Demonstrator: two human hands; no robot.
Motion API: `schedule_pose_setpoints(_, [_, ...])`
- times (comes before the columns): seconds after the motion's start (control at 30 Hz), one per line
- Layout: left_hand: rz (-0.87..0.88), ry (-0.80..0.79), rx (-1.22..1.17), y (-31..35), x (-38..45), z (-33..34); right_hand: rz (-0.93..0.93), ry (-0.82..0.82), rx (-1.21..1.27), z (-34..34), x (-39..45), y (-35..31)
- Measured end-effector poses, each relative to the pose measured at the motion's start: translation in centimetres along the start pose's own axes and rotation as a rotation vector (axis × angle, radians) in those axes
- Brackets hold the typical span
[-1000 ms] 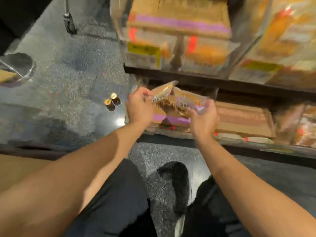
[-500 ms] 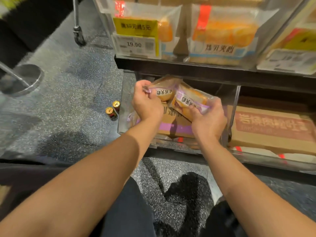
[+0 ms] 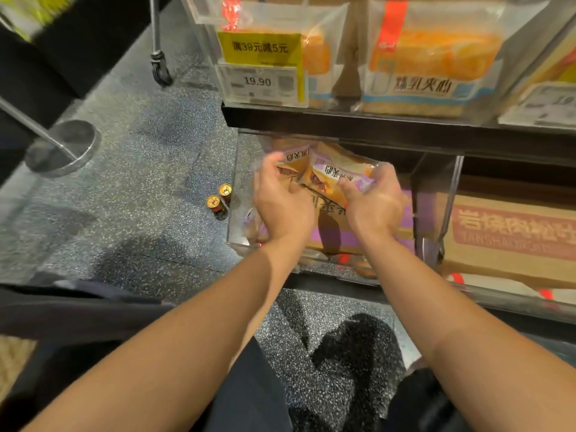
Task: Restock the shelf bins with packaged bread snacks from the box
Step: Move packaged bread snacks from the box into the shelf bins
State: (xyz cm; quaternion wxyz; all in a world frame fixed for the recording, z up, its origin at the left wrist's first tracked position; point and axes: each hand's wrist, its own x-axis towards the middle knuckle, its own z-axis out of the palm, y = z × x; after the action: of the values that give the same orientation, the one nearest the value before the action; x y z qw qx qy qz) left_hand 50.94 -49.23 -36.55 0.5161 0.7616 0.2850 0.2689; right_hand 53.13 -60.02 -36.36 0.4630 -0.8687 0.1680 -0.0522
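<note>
Two purple-and-tan bread snack packs are held side by side inside the clear lower shelf bin. My left hand grips the left pack. My right hand grips the right pack. Both packs sit above a cardboard box with a purple stripe that lies in the same bin. The lower parts of the packs are hidden behind my fingers.
The upper shelf bin holds orange bread packs behind a yellow price tag. A red-lettered carton fills the bin to the right. Two small cans stand on the speckled floor at the left, near a metal stand base.
Both hands have carried the two packs deeper under the upper shelf and lower into the bin. The camera has tilted slightly, bringing the shelf closer.
</note>
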Motion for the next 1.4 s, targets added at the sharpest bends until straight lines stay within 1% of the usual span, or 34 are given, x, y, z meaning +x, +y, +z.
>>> schedule_pose_setpoints(0.03, [-0.017, -0.032, 0.018, 0.1, -0.1, 0.0, -0.007, -0.003, -0.004, 0.0, 0.0, 0.0])
schedule_pose_setpoints(0.13, [-0.201, -0.218, 0.066, 0.5, 0.8, 0.6, -0.016, 0.02, 0.027, -0.4, 0.1, 0.3])
schedule_pose_setpoints(0.17, [-0.214, -0.252, 0.101, 0.5, 1.1, 0.8, -0.037, 0.045, 0.043, -0.6, 0.1, 0.6])
schedule_pose_setpoints(0.23, [-0.22, -0.301, 0.132, 0.5, 1.5, 1.0, -0.092, 0.105, 0.05, -1.1, 0.3, 1.0])
schedule_pose_setpoints(0.3, [-0.227, -0.325, 0.157, 0.7, 1.5, 1.1, -0.09, 0.159, 0.05, -1.6, 0.8, 1.0])
schedule_pose_setpoints(0.4, [-0.161, -0.25, 0.202, 1.0, 0.7, 1.6, -0.039, 0.213, 0.043, -1.8, 1.6, 0.6])
schedule_pose_setpoints(0.43, [-0.132, -0.254, 0.221, 1.2, 0.2, 1.9, -0.021, 0.221, 0.03, -1.7, 1.8, 0.5])
schedule_pose_setpoints(0.5, [-0.084, -0.337, 0.319, 1.8, -0.6, 2.5, 0.022, 0.236, 0.029, -1.5, 2.2, 0.3])
schedule_pose_setpoints(0.57, [-0.106, -0.438, 0.395, 2.3, -1.0, 3.1, 0.046, 0.243, 0.005, -1.3, 2.3, 0.3])
schedule_pose_setpoints(0.6, [-0.131, -0.455, 0.403, 2.5, -0.9, 3.3, 0.043, 0.242, -0.021, -1.2, 2.3, 0.4])
schedule_pose_setpoints(0.67, [-0.169, -0.438, 0.378, 2.4, -0.5, 3.7, 0.022, 0.233, -0.048, -1.2, 2.4, 0.7])
schedule_pose_setpoints(0.8, [-0.282, -0.414, 0.211, 2.3, -0.1, 4.6, 0.042, 0.197, -0.109, -1.5, 3.2, 0.2])
schedule_pose_setpoints(0.9, [-0.301, -0.432, 0.164, 2.3, 0.0, 5.0, 0.067, 0.193, -0.173, -1.6, 3.3, -0.2])
schedule_pose_setpoints(1.0, [-0.32, -0.449, 0.11, 2.2, -0.1, 5.2, 0.085, 0.246, -0.031, -1.7, 1.8, -0.1])
schedule_pose_setpoints(1.07, [-0.314, -0.452, 0.107, 2.2, -0.2, 5.1, 0.11, 0.237, 0.029, -1.7, 0.2, 0.2])
schedule_pose_setpoints(1.13, [-0.31, -0.436, 0.111, 2.2, -0.3, 4.9, 0.165, 0.183, 0.109, -1.6, -0.7, 0.6])
schedule_pose_setpoints(1.2, [-0.273, -0.354, 0.215, 2.4, -0.2, 4.1, 0.155, 0.108, 0.143, -1.3, -1.0, 0.7])
schedule_pose_setpoints(1.27, [-0.212, -0.219, 0.257, 2.3, 0.2, 3.2, 0.115, 0.03, 0.103, -1.0, -0.6, 0.6])
schedule_pose_setpoints(1.3, [-0.175, -0.176, 0.264, 2.0, 0.6, 2.8, 0.09, 0.009, 0.074, -0.8, -0.2, 0.5])
schedule_pose_setpoints(1.33, [-0.143, -0.162, 0.284, 1.6, 1.1, 2.5, 0.071, -0.009, 0.048, -0.7, 0.3, 0.3])
schedule_pose_setpoints(1.4, [-0.105, -0.215, 0.326, 1.0, 1.9, 2.2, 0.065, -0.052, -0.001, -0.6, 1.0, 0.0])
